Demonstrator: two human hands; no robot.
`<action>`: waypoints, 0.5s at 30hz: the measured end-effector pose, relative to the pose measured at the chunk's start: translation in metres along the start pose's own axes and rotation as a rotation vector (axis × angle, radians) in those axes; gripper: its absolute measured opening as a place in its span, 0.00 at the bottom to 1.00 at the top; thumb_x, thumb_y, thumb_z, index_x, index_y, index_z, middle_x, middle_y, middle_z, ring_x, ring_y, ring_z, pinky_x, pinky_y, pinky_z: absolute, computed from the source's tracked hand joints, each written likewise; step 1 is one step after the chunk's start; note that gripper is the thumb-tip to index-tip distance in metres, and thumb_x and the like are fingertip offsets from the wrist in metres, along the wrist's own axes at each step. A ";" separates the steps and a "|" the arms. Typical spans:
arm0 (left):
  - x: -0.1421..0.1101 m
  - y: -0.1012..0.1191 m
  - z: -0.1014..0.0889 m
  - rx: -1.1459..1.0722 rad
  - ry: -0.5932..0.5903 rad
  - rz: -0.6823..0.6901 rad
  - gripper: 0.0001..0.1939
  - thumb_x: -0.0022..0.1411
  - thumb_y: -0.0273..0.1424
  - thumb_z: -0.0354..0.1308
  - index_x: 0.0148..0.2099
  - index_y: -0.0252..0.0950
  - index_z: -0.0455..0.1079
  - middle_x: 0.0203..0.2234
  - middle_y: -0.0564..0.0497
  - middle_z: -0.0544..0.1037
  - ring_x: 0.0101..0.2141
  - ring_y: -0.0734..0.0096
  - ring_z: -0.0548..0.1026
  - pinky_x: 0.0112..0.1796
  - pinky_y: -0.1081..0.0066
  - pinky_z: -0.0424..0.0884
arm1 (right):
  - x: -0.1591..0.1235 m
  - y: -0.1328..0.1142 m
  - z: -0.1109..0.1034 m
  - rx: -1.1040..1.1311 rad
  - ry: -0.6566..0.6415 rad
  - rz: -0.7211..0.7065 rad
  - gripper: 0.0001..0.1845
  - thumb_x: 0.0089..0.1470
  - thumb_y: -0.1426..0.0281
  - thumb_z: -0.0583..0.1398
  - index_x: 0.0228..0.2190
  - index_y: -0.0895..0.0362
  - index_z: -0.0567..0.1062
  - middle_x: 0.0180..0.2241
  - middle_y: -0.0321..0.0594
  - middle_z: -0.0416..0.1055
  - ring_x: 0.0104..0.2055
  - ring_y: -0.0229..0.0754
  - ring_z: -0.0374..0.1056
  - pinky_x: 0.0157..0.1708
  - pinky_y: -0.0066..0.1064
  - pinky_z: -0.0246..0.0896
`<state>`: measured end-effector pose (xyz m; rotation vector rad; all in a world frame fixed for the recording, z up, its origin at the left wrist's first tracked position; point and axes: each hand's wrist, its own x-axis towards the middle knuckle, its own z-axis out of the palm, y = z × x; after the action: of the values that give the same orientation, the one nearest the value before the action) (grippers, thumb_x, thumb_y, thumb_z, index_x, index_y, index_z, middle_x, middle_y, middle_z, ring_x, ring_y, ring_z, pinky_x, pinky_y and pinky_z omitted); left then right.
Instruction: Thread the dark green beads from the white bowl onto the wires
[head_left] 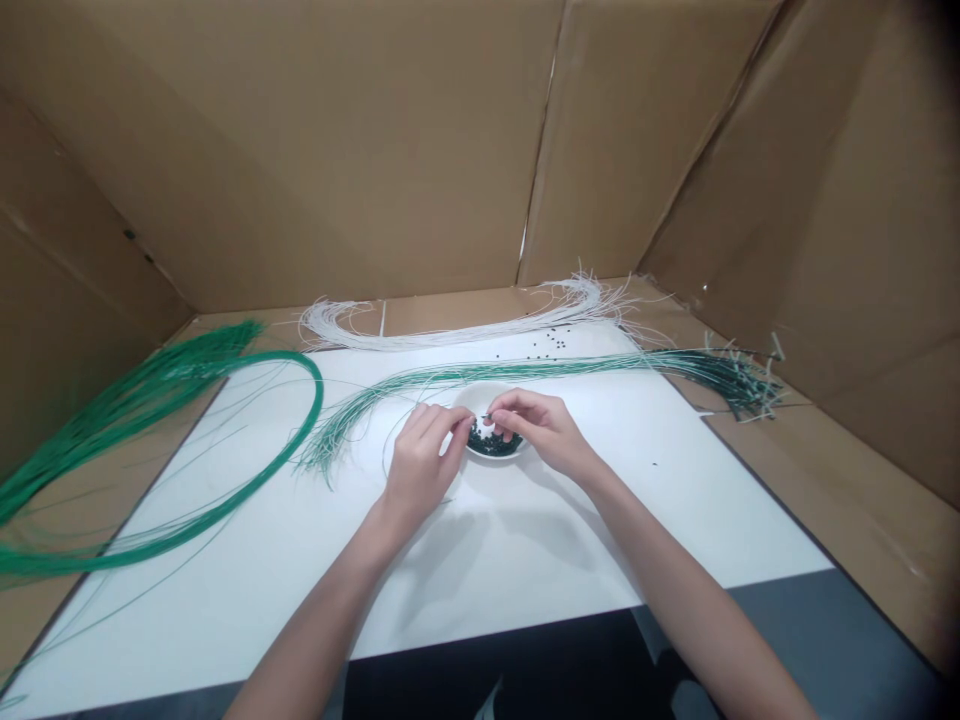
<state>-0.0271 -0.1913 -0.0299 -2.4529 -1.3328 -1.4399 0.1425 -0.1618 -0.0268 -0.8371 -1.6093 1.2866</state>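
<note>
A white bowl (495, 457) on the white table holds many small dark bead-like pieces (491, 442). At its left rim, my left hand (429, 455) is closed in a pinch between thumb and forefinger. A thin wire (385, 462) loops out beside that hand and seems to run into the pinch, though the fingers hide most of it. Over the bowl's right side, my right hand (536, 425) is closed too, its fingertips pinching what looks like one small dark bead (487, 417). The two sets of fingertips are close together but apart.
Behind the bowl lies a bundle of green wires (450, 374), its darker ends (731, 380) to the right. A white bundle (450, 338) curves further back. Loose beads (551, 343) are scattered between them. A green coil (315, 400) lies left. Cardboard walls (337, 150) surround the table.
</note>
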 end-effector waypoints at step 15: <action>0.000 0.002 -0.001 -0.010 0.013 -0.011 0.03 0.57 0.24 0.51 0.34 0.35 0.65 0.25 0.52 0.72 0.28 0.74 0.65 0.32 0.72 0.63 | 0.000 0.000 0.000 -0.085 0.027 0.013 0.10 0.44 0.64 0.60 0.27 0.59 0.73 0.27 0.38 0.70 0.26 0.34 0.64 0.26 0.25 0.63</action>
<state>-0.0267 -0.1930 -0.0284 -2.4420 -1.3419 -1.4654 0.1425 -0.1618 -0.0265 -0.9140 -1.6490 1.2182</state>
